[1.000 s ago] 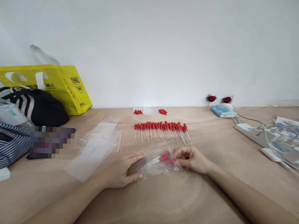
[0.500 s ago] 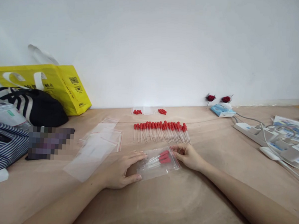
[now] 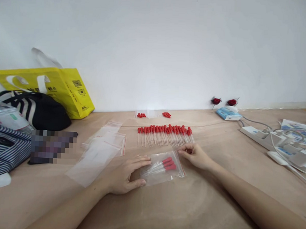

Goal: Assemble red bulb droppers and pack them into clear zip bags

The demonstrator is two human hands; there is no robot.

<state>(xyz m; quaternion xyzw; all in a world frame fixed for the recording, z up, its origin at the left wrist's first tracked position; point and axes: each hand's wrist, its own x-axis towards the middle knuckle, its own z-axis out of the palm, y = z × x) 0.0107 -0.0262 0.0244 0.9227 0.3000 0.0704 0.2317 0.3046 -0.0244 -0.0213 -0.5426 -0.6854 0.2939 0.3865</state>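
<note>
A clear zip-lock bag lies flat on the table, holding several droppers with red rubber bulbs. The bulbs point toward the bag's red-striped zip end at the right. My left hand rests at the bag's left end, thumb and fingers apart, the tips touching the plastic. At the upper corner of the zip end, my right hand has its fingers curled in a pinch on the bag's edge. Just beyond the bag, a row of loose red-bulbed droppers is laid side by side, tips toward me.
Flat zip-lock bags overlap left of my left hand. Filled bags with red bulbs lie by the wall. A yellow bag, black bag and striped pouch crowd the left; a tissue pack and power strip the right.
The red-bulbed droppers inside the bag look slightly more spread out, and the bag lies flatter. My right hand has shifted slightly right; my left hand has hardly moved.
</note>
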